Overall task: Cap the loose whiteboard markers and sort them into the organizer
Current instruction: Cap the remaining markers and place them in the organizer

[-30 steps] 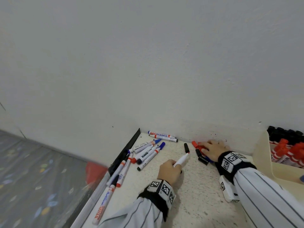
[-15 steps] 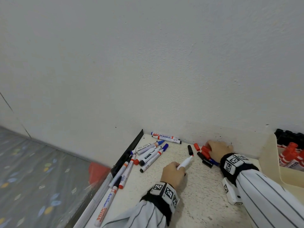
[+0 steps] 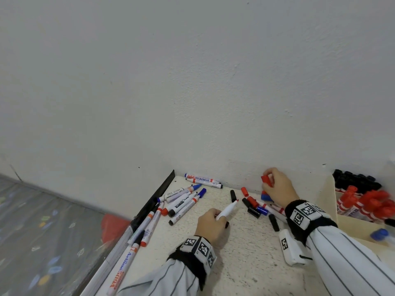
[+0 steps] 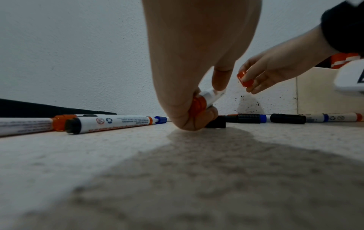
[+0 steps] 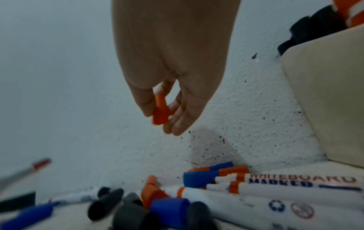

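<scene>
The left hand (image 3: 210, 224) grips an uncapped red-tipped marker (image 3: 227, 210), fingers curled round its barrel, its heel resting on the speckled table (image 3: 245, 272). To the right, the right hand (image 3: 277, 189) pinches a red cap (image 3: 266, 180) between thumb and fingertips, lifted clear of the table near the far wall (which is flecked with ink here). Below it lies a heap of loose caps (image 5: 138, 207) and markers. The cream organizer (image 3: 327, 201) stands at far right, holding red and black markers.

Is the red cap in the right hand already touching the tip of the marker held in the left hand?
Apart. The head view shows the red cap raised near the wall in the right hand, with bare table between it and the marker in the left hand.
</scene>
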A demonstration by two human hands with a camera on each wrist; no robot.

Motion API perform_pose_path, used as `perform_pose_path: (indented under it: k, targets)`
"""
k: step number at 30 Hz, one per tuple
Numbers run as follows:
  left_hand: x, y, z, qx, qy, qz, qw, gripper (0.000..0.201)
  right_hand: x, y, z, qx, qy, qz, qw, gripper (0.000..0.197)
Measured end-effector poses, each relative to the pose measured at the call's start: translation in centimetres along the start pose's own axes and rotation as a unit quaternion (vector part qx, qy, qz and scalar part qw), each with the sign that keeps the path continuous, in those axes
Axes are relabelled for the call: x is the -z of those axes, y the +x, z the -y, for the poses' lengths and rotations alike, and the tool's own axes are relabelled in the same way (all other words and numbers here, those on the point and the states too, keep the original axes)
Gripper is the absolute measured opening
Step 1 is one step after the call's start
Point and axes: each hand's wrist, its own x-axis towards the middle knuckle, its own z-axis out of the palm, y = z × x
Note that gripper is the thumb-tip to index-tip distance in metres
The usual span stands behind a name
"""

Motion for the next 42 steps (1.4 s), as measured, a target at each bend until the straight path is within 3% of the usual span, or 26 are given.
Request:
perform_pose_path:
  k: [4,10,18,26,32,36,42]
  targets:
    - [0.0,-0.4,-0.4,-0.017,-0.001,0.014,1.0,0.027,1.2,-2.2,1.6,-0.04,0.142,0.002,0.989,0.023]
    - [0.2,-1.0,-0.7,-0.039,-0.036,0.02,0.998,0.02,2.7,-5.6,1.8,0.004,0.157,-0.002,0.988,0.026]
    - [0.3,-2.8,-2.4,-0.119,-0.034,0.054,0.991,0.018,3.8,-9.2,1.2,0.018,0.205,-0.024,0.978,0.024]
    - [-0.3,-5.2,-3.5,-0.186,-0.048,0.056,0.98,0.018,4.2,-11.6,1.1,0.009,0.231,0.018,0.973,0.024]
    - [-0.2,-6.3,-3.7,-0.198,-0.047,0.053,0.978,0.027,3.9,-13.3,1.7,-0.007,0.254,0.068,0.965,0.031]
    - [-0.5,-6.8,-3.9,-0.188,-0.073,0.064,0.977,0.016,4.1,-13.9,2.0,-0.046,0.304,0.051,0.95,0.019]
    - [-0.9,-7.0,-4.5,-0.177,-0.063,0.06,0.98,0.017,5.1,-13.8,2.0,-0.102,0.243,0.051,0.963,0.009]
